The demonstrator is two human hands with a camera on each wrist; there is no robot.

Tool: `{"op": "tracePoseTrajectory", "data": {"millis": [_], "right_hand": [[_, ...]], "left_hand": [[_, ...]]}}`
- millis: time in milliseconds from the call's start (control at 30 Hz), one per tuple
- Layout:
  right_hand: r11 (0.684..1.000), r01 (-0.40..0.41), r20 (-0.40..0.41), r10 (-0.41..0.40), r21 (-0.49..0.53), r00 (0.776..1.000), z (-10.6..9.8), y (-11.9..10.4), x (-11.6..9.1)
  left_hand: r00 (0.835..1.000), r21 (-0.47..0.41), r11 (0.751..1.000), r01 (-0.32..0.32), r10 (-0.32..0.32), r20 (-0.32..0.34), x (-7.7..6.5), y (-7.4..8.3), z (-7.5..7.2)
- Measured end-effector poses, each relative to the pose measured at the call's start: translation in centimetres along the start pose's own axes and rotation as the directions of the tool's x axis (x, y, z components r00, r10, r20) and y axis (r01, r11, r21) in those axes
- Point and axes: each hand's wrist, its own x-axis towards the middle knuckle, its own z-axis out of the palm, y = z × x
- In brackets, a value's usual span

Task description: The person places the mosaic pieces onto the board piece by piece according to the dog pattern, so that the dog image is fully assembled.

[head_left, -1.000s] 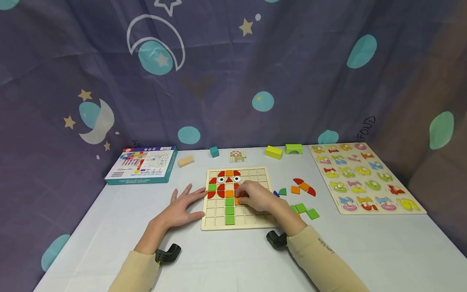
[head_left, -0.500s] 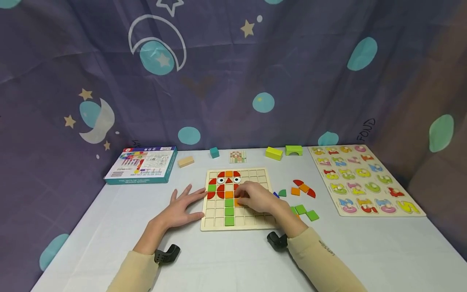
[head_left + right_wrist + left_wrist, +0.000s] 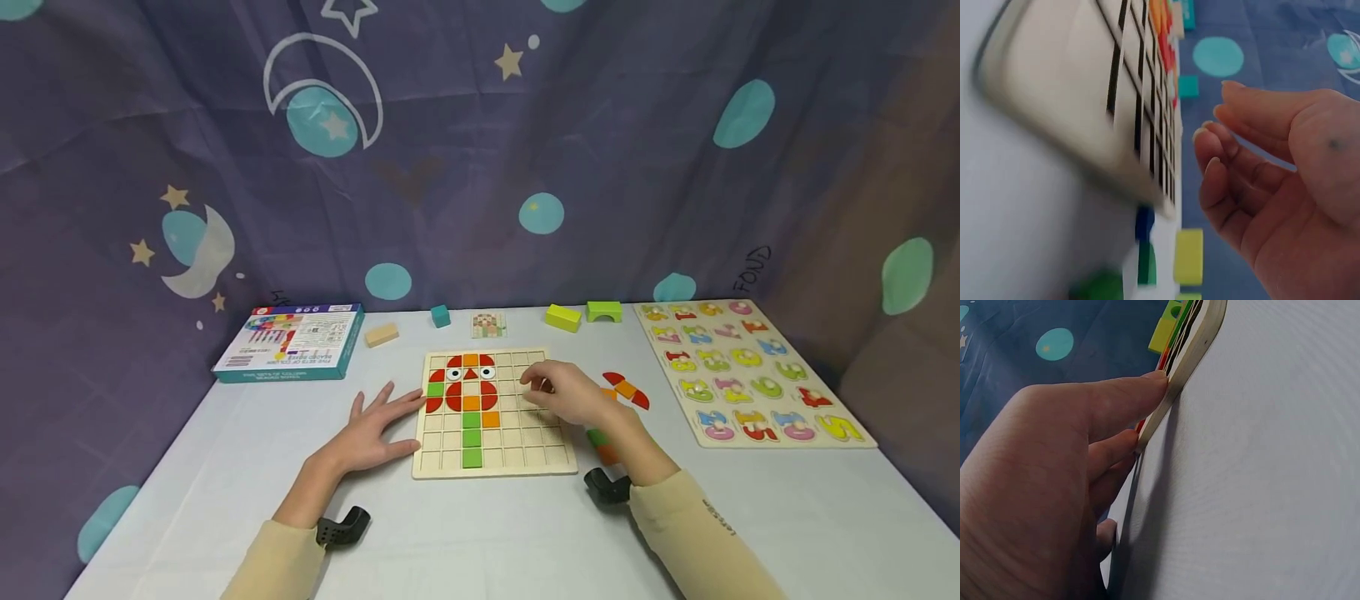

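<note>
A wooden grid board (image 3: 525, 460) lies in the middle of the table, with red rounded tiles (image 3: 488, 397), two eye tiles and a column of green square tiles (image 3: 471, 438) in its cells. Right of the top green tile sits an orange square tile (image 3: 491, 420). My left hand (image 3: 367, 435) has its fingers spread, fingertips at the board's left edge; the left wrist view shows thumb and fingers against the rim (image 3: 1191, 357). Over the board's right side hovers my right hand (image 3: 576, 395), fingers loosely bent and nothing between them in the right wrist view.
Loose red and orange tiles (image 3: 625, 389) and green tiles lie right of the board, partly behind the right forearm. A number puzzle board (image 3: 798, 433) is at the right, a box (image 3: 288, 343) at the left. Blocks (image 3: 562, 317) and a pattern card (image 3: 489, 326) stand behind.
My right hand has let go of the orange square tile, which stays in its cell, and has moved right and slightly up. My left hand has stayed at the board's edge.
</note>
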Motion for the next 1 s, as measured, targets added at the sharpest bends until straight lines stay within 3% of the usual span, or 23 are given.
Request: {"op": "tracePoseTrajectory", "data": {"millis": [367,667,1000], "right_hand": [[1.000,-0.019,-0.010,0.019,0.008,1.000,-2.5,3.1,-3.7],[1.000,-0.006,0.071,0.005,0.012,0.997,-4.0,3.9,-6.6],[0.999,0.002,0.154,-0.008,0.038,0.988,-3.8,4.9,-9.1]], "left_hand": [[1.000,0.004,1.000,0.005,-0.005,0.002,-0.2,0.1,0.0],[1.000,0.000,1.000,-0.010,0.010,-0.004,0.0,-0.1,0.1],[1.000,0.003,1.000,-0.018,0.018,-0.009,-0.1,-0.1,0.0]]}}
